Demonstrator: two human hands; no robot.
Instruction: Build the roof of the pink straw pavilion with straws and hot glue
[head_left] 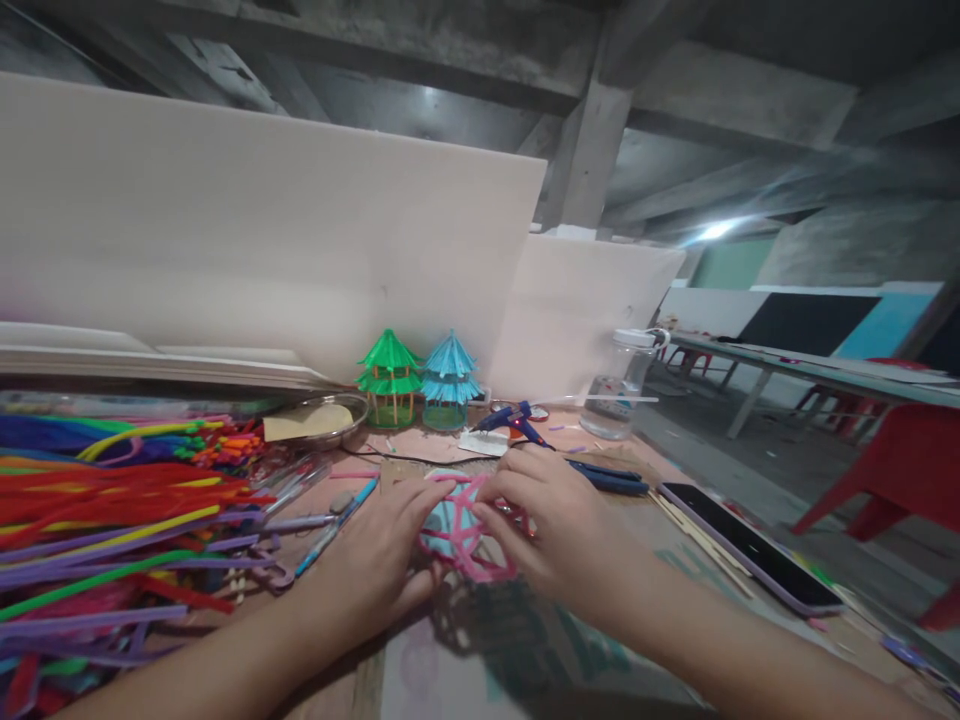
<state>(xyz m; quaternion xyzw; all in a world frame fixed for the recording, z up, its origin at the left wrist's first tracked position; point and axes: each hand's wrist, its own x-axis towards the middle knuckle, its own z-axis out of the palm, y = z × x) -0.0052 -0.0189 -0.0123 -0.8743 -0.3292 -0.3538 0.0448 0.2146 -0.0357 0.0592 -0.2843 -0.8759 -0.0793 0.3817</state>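
Between my two hands is a pink openwork frame (480,572), looking like bent pipe cleaners, with a light blue piece (442,520) behind its left part. My left hand (386,545) grips the frame's left side, thumb below and fingers along the top. From the right, my right hand (551,510) pinches its upper right part between thumb and fingers. Just beyond my hands, a blue glue gun (510,418) rests on a small stand. Whether the light blue piece is fixed to the frame, I cannot tell.
Bundles of coloured pipe cleaners (112,510) cover the left side. Green (388,380) and blue (450,380) pagoda models stand behind, near a water bottle (615,385). Blue-handled pliers (611,478), a phone (750,548) and sticks (709,545) lie right; a blue pen (337,525) lies left.
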